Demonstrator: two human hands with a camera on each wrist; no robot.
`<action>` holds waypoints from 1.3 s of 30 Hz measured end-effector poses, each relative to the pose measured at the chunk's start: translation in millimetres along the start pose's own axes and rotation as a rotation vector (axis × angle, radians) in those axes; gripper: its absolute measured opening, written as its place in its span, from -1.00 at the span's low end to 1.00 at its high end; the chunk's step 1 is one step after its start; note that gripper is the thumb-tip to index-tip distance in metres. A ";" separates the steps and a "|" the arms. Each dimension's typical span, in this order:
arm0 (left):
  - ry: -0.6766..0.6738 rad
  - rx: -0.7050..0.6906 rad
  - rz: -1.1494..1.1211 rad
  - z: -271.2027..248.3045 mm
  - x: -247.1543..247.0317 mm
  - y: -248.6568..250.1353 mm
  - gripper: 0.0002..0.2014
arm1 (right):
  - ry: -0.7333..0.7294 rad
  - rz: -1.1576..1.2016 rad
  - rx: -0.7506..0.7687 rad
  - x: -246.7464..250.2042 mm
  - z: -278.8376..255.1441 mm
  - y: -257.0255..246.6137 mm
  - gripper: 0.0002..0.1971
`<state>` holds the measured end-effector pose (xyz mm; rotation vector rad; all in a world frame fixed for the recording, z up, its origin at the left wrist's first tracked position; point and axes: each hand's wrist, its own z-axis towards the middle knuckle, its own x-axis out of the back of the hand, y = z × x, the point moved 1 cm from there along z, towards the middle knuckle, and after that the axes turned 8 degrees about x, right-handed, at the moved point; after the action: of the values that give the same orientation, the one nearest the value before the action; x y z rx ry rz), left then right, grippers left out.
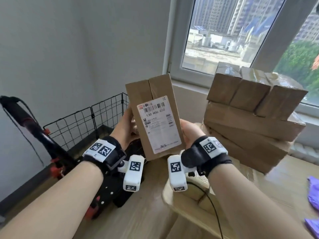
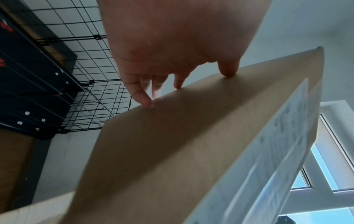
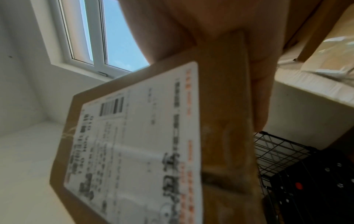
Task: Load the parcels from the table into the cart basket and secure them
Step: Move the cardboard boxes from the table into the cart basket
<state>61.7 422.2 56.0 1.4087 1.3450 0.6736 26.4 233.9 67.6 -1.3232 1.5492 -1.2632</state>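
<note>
- The left hand and the right hand hold one labelled cardboard parcel between them, upright in the air, between the wire cart basket on the left and the wooden surface on the right.
- In the left wrist view the left fingertips only perch along the parcel's edge, and the thumb is hidden. The right hand cups the opposite side with its fingers laid along the narrow face. I judge this a squeeze between two palms more than a wrapped hold.
- Risk: the parcel's kraft board looks smooth and its faces are flat and sharp-edged. If either hand eases off during the swing to the basket, the parcel could slide down and drop, probably onto the black cart frame below.
- Risk: the basket is thin black wire mesh with upright panels. A tall parcel brought in low could catch a corner on the top wire and twist out of the hold.
- The glossy white shipping label with barcode offers slicker footing than bare board, so fingers are better kept off it.
- Farther right, a stack of taped brown parcels sits on the surface, three small boxes across longer flat ones, their tape shiny. The lower boxes look skewed and overhang one another, so pulling one carelessly may topple the rest.
- The window lies beyond.
</note>
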 end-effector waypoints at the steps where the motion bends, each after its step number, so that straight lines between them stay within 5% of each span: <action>1: 0.017 -0.007 0.004 -1.1 2.2 3.1 -0.47 | 0.000 0.033 -0.016 -6.4 0.3 -3.8 -0.81; 9: 0.150 0.028 0.178 42.6 24.7 34.8 -0.19 | 0.004 0.046 0.020 -41.8 49.1 -33.6 -0.74; 13: 0.209 0.025 0.208 84.7 31.8 57.2 -0.37 | -0.030 0.064 0.053 -48.5 94.2 -47.3 -0.70; 20: 0.215 0.060 0.196 188.3 44.0 80.1 -0.36 | -0.226 0.013 0.144 -44.0 186.1 -64.5 -0.44; 25: 0.244 0.114 0.182 260.3 59.7 71.6 -0.24 | -0.269 -0.143 0.278 -59.2 243.8 -62.4 -0.71; 31: 0.215 0.141 0.061 333.6 84.7 65.3 -0.30 | -0.250 -0.091 0.272 -78.4 320.5 -54.3 -0.73; 39: 0.211 0.354 -0.108 453.6 133.3 41.6 -0.27 | -0.272 -0.170 0.117 -118.4 445.1 -30.7 -0.66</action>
<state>516.1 423.3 -81.1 1.5602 1.7602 0.5413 478.5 253.2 -23.6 -1.5052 1.1790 -1.1986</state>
